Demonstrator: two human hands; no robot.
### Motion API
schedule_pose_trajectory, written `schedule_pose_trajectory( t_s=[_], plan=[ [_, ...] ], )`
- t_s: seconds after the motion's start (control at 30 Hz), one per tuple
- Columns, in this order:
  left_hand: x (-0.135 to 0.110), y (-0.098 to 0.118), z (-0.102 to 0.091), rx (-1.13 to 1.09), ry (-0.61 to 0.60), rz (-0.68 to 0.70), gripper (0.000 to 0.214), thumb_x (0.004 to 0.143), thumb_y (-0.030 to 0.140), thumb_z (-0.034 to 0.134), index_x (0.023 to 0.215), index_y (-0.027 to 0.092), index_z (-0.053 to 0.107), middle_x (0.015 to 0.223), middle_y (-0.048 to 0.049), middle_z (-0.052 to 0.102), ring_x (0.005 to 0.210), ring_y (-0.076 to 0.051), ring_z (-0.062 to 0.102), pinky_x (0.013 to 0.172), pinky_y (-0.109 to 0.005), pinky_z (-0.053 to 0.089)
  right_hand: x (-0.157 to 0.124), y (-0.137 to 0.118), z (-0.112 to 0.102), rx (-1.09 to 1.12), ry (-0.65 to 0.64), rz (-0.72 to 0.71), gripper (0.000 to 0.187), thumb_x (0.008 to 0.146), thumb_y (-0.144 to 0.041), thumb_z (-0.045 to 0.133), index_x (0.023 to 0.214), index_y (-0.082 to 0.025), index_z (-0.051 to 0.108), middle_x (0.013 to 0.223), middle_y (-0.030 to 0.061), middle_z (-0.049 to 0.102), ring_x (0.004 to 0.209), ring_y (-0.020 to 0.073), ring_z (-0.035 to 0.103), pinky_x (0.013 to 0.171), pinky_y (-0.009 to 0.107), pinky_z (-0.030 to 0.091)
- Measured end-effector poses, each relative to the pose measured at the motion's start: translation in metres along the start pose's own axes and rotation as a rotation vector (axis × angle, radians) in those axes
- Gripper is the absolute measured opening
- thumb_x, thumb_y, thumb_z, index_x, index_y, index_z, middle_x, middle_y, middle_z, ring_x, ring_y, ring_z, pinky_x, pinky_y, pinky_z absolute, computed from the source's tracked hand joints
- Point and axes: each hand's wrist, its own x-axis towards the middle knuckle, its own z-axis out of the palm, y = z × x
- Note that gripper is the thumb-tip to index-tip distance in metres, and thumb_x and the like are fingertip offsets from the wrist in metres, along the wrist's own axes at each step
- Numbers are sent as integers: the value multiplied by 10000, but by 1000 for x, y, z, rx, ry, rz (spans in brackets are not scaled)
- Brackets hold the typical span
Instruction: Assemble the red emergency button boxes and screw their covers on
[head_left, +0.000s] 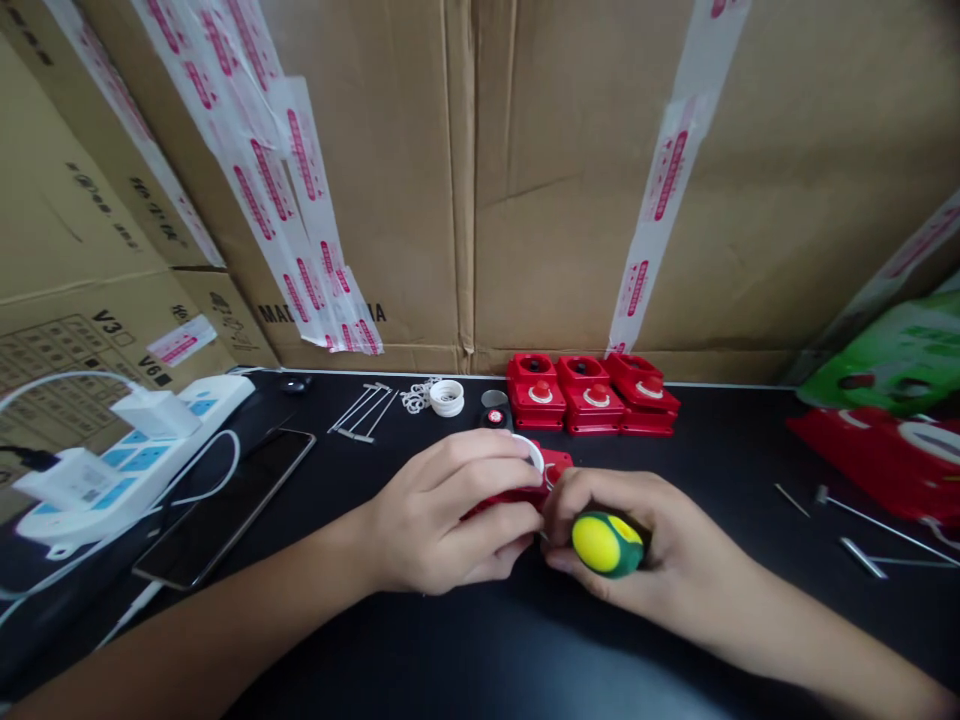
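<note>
My left hand (461,515) is wrapped over a red plastic housing (556,462) with a white ring (535,455) on top, and its fingers hide most of it. In my right hand (637,540) is the yellow and green handle of a screwdriver (606,545), its butt end facing me. The screwdriver's tip points toward the housing, but fingers cover that end, so I cannot tell whether they touch. Just behind my left hand stands a small black round part (495,414) with a red and white top.
Red housings (592,395) with knobs line the back, and more red parts (870,455) lie at right. Metal T-shaped rods (364,410), white rings (448,397) and chain (417,397) sit behind my left hand. A phone (232,505) and power strip (135,455) occupy the left.
</note>
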Motion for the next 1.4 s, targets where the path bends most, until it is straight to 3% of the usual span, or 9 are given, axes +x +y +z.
schedule_pose_trajectory(
  t_s=[0.17, 0.33, 0.43, 0.5, 0.6, 0.77, 1.13, 1.4],
  plan=[
    [2, 1, -1, -4, 3, 37, 96, 956, 234, 733, 1051, 228, 717, 1124, -46, 779, 1215, -231, 711, 1124, -436, 633, 0, 2, 4, 16, -18, -3, 140, 933, -203, 707, 866, -229, 587, 872, 4, 699, 774, 169, 635, 728, 294, 532],
    [3, -5, -9, 114, 57, 40, 109, 921, 230, 744, 1025, 227, 711, 1070, -18, 761, 1217, -219, 694, 1239, -466, 511, 1, 3, 3, 21, 8, 36, 152, 938, -314, 757, 934, -236, 628, 891, -9, 699, 791, 161, 643, 743, 276, 530],
    [0, -26, -15, 289, 223, -152, 147, 860, 177, 775, 956, 249, 691, 1018, -25, 709, 1189, -268, 686, 1168, -553, 519, 2, 6, 2, -26, 54, 54, 196, 934, -392, 773, 945, -236, 653, 892, -10, 684, 797, 160, 639, 744, 274, 518],
    [-6, -46, -14, 338, 283, -333, 140, 865, 149, 766, 927, 237, 676, 1039, -45, 678, 1195, -294, 664, 1090, -549, 538, 2, 8, 1, -50, 60, 55, 190, 945, -403, 761, 953, -239, 666, 900, -11, 675, 803, 157, 629, 748, 272, 506],
    [-22, -75, -6, 294, 195, -549, 31, 971, 187, 672, 959, 213, 662, 1012, -55, 645, 1063, -254, 650, 964, -458, 553, 2, 7, -1, -47, 69, 55, 185, 948, -408, 759, 971, -251, 666, 889, -22, 653, 791, 152, 607, 745, 273, 493],
    [-47, -99, 12, 254, 56, -654, 68, 1010, 157, 625, 965, 202, 649, 965, -49, 636, 931, -225, 619, 837, -381, 539, 3, 4, -4, -37, 74, 73, 177, 949, -409, 748, 990, -257, 669, 902, -23, 653, 799, 157, 604, 742, 281, 494],
    [-62, -113, 25, 274, -47, -717, 68, 1011, 181, 664, 949, 211, 659, 964, -42, 644, 952, -235, 606, 847, -376, 527, 2, 10, -8, -45, 32, 7, 77, 944, -277, 740, 953, -255, 666, 884, -49, 694, 757, 123, 604, 704, 235, 488],
    [-61, -115, 29, 278, -64, -735, 73, 1016, 201, 682, 944, 210, 675, 957, -41, 656, 957, -245, 603, 871, -391, 510, 1, 13, -12, -90, 28, -2, 187, 872, -110, 736, 974, -256, 678, 917, -50, 734, 785, 133, 652, 721, 238, 494]
  ],
)
